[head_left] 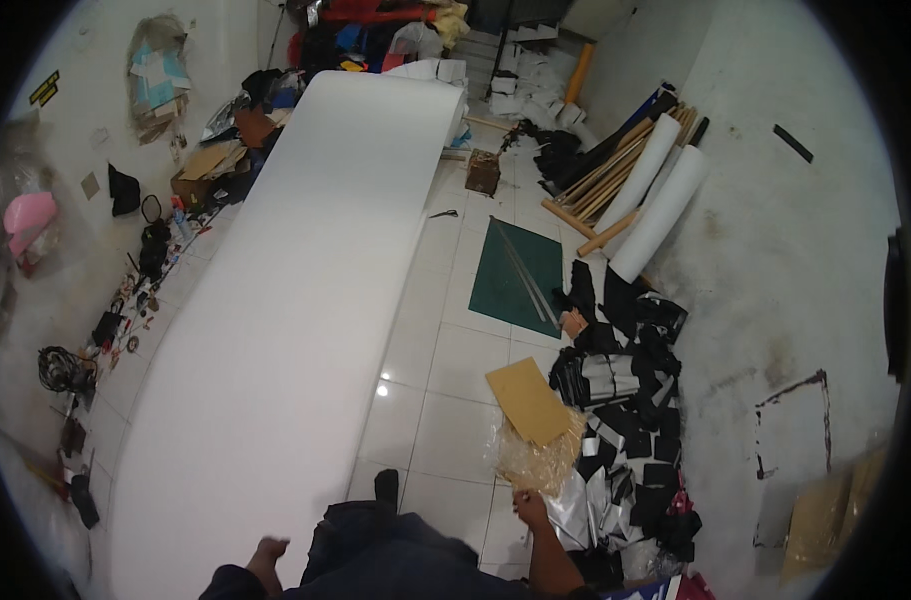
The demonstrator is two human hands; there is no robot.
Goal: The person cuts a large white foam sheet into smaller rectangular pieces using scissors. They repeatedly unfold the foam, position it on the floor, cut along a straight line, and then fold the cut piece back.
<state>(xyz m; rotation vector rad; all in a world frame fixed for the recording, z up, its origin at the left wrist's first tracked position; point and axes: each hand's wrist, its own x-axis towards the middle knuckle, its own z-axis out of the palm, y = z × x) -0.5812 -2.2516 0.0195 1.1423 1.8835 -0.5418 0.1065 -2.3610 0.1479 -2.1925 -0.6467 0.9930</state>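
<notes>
A long white foam sheet [305, 290] lies on the tiled floor, running from the far wall toward me. My left hand [267, 553] rests at its near end, fingers curled on the edge; I cannot tell whether it grips. My right hand [530, 508] reaches down to a crumpled clear plastic bag [537, 462] and touches its lower edge. A brown cardboard piece [528, 400] lies on top of the bag. My dark trousers and one foot [386, 487] show between the hands.
A green cutting mat [518, 275] with metal rulers lies on the floor ahead. Black and silver material scraps [630, 420] pile along the right wall, with white rolls [660, 210] and wooden sticks behind. Small tools and clutter [135, 290] line the left wall.
</notes>
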